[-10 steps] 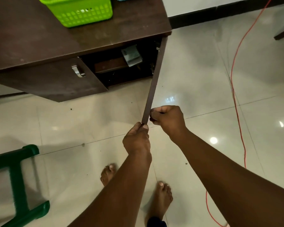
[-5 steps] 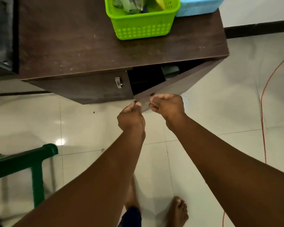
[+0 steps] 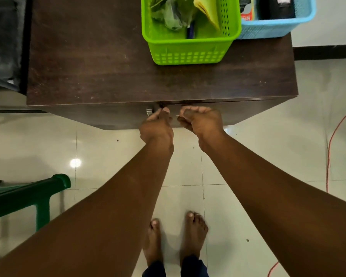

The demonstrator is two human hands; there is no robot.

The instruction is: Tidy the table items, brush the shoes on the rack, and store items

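Observation:
A dark wooden table [image 3: 108, 66] has cabinet doors under its front edge. The right cabinet door [image 3: 242, 112] lies almost flush with the front, and only a thin gap shows under the tabletop. My left hand [image 3: 157, 126] holds the door's free edge with curled fingers, its thumb up at the seam beside a metal handle [image 3: 149, 111] on the left door. My right hand [image 3: 201, 121] is curled at the same edge, just to the right. On the tabletop stand a green basket [image 3: 188, 52] holding bags and papers and a blue basket [image 3: 272, 29].
A green plastic chair [image 3: 28, 194] stands on the tiled floor at the lower left. A red cable [image 3: 332, 140] runs along the floor on the right. A dark object [image 3: 2, 41] sits left of the table. My bare feet stand below the door.
The right cabinet door has swung from wide open to almost closed, with both hands moving in with its edge. The view has shifted to look down on the tabletop.

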